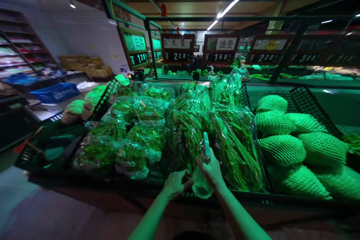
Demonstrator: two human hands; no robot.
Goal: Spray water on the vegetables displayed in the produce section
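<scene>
My right hand [209,167] is closed round the neck of a clear spray bottle [201,186] with a pale trigger head. The bottle stands upright at the front edge of the vegetable display. Just left of it is my left hand [177,183], fingers bent and thumb apart, with nothing visible between them. Whether its fingertips touch the bottle I cannot tell. Behind both hands lie long leafy greens in clear plastic bags [189,127], with another bagged bunch [236,146] to the right. Smaller bagged greens [107,138] are stacked on the left.
Net-wrapped vegetables [282,150] fill the right side beside a black crate [312,105]. Price signs [177,49] hang from a rail behind the display. A dark crate [53,150] and a blue basket [56,92] are at the left.
</scene>
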